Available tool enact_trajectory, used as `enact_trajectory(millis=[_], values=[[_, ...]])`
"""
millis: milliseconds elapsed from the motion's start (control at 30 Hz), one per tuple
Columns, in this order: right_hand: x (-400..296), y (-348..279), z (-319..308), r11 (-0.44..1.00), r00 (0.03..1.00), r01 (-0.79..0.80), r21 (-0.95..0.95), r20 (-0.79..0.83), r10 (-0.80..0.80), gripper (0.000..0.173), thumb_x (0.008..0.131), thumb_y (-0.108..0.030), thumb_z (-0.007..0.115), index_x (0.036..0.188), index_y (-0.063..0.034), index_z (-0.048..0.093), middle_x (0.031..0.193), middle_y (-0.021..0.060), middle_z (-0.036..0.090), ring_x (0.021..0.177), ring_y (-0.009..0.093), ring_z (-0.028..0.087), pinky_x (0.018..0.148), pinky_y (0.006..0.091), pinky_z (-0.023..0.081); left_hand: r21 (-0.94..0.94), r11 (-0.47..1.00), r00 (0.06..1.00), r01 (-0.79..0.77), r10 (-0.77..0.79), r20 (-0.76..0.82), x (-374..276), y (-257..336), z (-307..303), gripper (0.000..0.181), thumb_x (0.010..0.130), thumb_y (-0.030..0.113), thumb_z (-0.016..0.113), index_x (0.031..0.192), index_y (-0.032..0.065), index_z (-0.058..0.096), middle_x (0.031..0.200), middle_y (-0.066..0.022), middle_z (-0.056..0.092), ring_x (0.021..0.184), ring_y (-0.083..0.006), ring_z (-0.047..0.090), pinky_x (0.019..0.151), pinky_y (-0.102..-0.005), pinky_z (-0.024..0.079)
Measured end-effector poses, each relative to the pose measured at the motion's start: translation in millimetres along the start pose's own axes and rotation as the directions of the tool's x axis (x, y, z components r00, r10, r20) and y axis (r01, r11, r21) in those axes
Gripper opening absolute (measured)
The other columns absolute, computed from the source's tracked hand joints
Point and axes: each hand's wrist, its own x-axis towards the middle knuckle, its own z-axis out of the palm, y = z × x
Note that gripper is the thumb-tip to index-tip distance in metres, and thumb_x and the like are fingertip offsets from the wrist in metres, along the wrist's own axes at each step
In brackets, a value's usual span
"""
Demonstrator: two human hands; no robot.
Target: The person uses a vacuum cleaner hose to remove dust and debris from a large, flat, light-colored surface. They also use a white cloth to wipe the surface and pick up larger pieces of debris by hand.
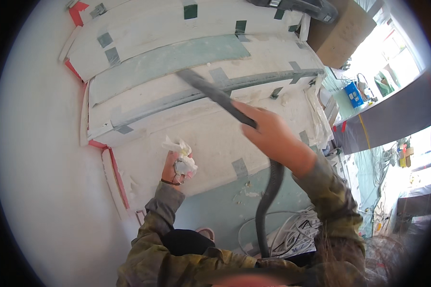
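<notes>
My right hand (pixel 276 138) grips the black wand of a vacuum cleaner (pixel 215 94), blurred by motion. Its far end points up and left, over a stair tread near a loose green protective sheet (pixel 176 61). From below that hand a black corrugated vacuum hose (pixel 267 201) runs down toward my body. Lower and to the left, my left hand (pixel 170 166) is closed around a wad of crumpled white paper or plastic (pixel 185 163). It is held above a covered step (pixel 215 147); part of the palm is hidden by the wad.
Grey tape patches (pixel 240 168) hold the stair covering. A white wall (pixel 46 143) borders the steps at left. Coiled cables (pixel 298 229) lie at lower right on the floor. A cardboard box (pixel 348 34) and a dark vacuum part (pixel 305 9) stand at upper right.
</notes>
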Motion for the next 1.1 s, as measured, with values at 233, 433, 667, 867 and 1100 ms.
enact_trajectory(millis=[233,433,667,867,1100], values=[[-6.9,33.2,-27.7,0.988,0.988,-0.153,0.002,-0.011,0.153,0.048,0.085,-0.015,0.057,0.133,-0.0083,0.055,0.097,0.0214,0.063,0.086,0.037,0.062,0.078,0.0391,0.049,-0.001,1.0,1.0,0.022,-0.022,0.014,4.2,-1.1,4.2,0.045,0.091,0.026,0.062,0.131,0.015,0.044,0.107,-0.0145,0.06,0.077,-0.0249,0.066,0.042,-0.0368,0.052],[-12.4,0.0,7.7,0.996,0.996,-0.086,-0.012,-0.025,0.086,0.048,0.086,-0.014,0.057,0.134,-0.0106,0.056,0.096,0.0194,0.064,0.086,0.035,0.063,0.078,0.0377,0.049,0.041,0.999,0.995,0.031,-0.035,0.091,-6.7,9.7,9.2,0.041,0.092,0.027,0.061,0.126,0.009,0.047,0.103,-0.0123,0.062,0.073,-0.0206,0.066,0.043,-0.033,0.053],[51.4,-48.1,91.7,0.982,0.969,0.19,0.002,0.163,-0.188,0.05,0.087,-0.02,0.055,0.136,-0.0135,0.053,0.106,0.0209,0.064,0.099,0.041,0.061,0.085,0.0466,0.048,0.062,0.998,0.999,-0.01,0.008,0.042,-1.2,5.7,12.1,0.037,0.093,0.024,0.062,0.123,0.0072,0.049,0.102,-0.0103,0.062,0.082,-0.0187,0.066,0.059,-0.0329,0.058],[71.9,-83.4,135.0,0.986,0.953,0.166,-0.011,0.259,-0.158,0.051,0.089,-0.019,0.052,0.139,-0.0149,0.049,0.098,0.0188,0.061,0.092,0.038,0.062,0.079,0.0475,0.049,0.061,0.998,0.999,0.003,-0.006,0.035,-0.3,8.6,3.8,0.037,0.092,0.021,0.063,0.123,0.0064,0.049,0.103,-0.0097,0.062,0.084,-0.0188,0.067,0.07,-0.0339,0.058],[47.0,-15.9,72.5,0.991,0.988,0.13,0.03,0.081,-0.132,0.05,0.087,-0.019,0.056,0.137,-0.0135,0.053,0.118,0.0202,0.063,0.108,0.039,0.061,0.091,0.0416,0.049,0.087,0.996,0.991,0.021,-0.032,0.13,-6.2,14.6,5.0,0.04,0.09,0.025,0.065,0.121,0.0073,0.049,0.1,-0.0094,0.062,0.08,-0.0182,0.066,0.055,-0.0306,0.056]])
